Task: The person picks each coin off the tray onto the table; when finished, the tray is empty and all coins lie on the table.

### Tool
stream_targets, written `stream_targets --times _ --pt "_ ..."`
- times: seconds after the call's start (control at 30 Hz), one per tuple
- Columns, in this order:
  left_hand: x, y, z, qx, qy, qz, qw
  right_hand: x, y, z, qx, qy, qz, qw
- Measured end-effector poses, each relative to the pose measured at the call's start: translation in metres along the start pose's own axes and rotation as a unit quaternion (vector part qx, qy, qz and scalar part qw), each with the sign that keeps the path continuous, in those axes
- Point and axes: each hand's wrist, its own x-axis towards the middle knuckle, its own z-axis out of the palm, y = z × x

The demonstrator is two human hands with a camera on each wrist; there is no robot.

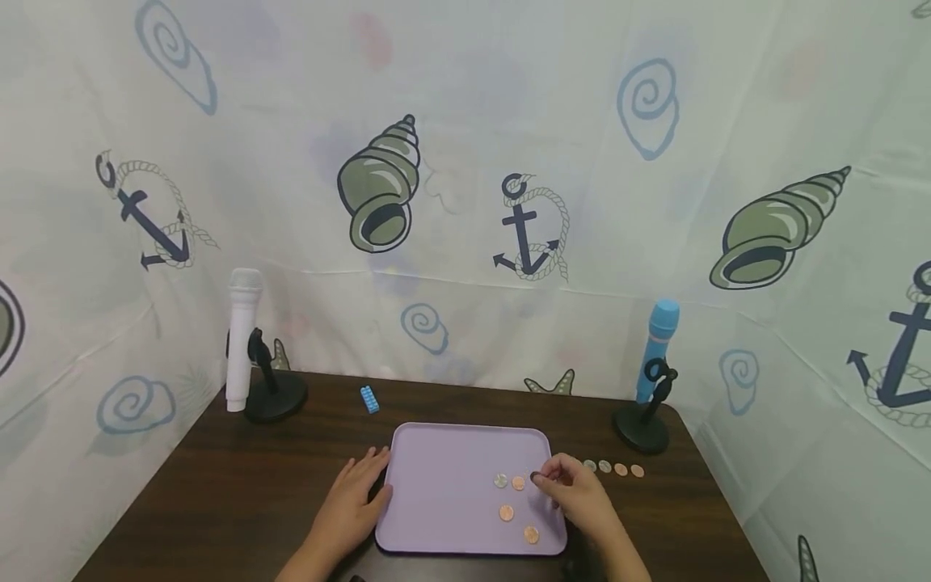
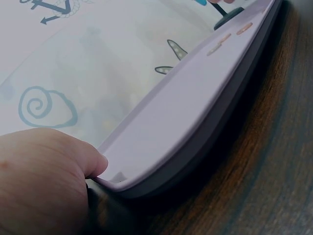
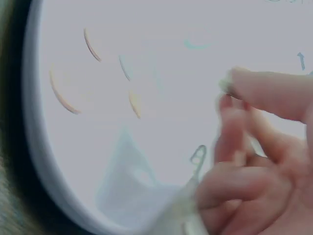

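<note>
A lavender tray [image 1: 436, 493] lies on the dark table, with several coins on its right half. Among them are a silver coin [image 1: 500, 480] and a copper coin [image 1: 506, 512]. Over the tray's right side, my right hand [image 1: 582, 497] pinches a small coin [image 3: 226, 85] between thumb and fingertip; the coin looks dark in the head view. My left hand [image 1: 349, 505] rests at the tray's left edge, fingers extended along the outside. In the left wrist view, the left thumb [image 2: 93, 159] touches the rim near a corner.
Right of the tray, a row of coins [image 1: 621, 469] lies on the table [image 1: 276, 485], partly behind my right hand. A blue microphone [image 1: 658, 339] on a black stand is at back right, a white microphone [image 1: 242, 339] at back left. A blue toy brick [image 1: 369, 399] lies beyond the tray.
</note>
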Motion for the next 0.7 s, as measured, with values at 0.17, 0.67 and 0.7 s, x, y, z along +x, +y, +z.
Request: stream_targets --times 0.17,0.67,0.7 --pt "-0.001 -0.006 0.002 0.009 0.005 0.006 0.9999 0.002 0.016 -0.008 0.165 0.091 0.004 0.982" --pt "0.003 -0.005 0.002 0.018 0.01 0.019 0.9996 0.002 0.051 -0.027 0.125 0.219 -0.006 0.968" --pt "0.003 -0.005 0.003 0.015 0.002 0.012 0.9998 0.002 0.052 -0.029 0.113 0.221 -0.004 0.969"
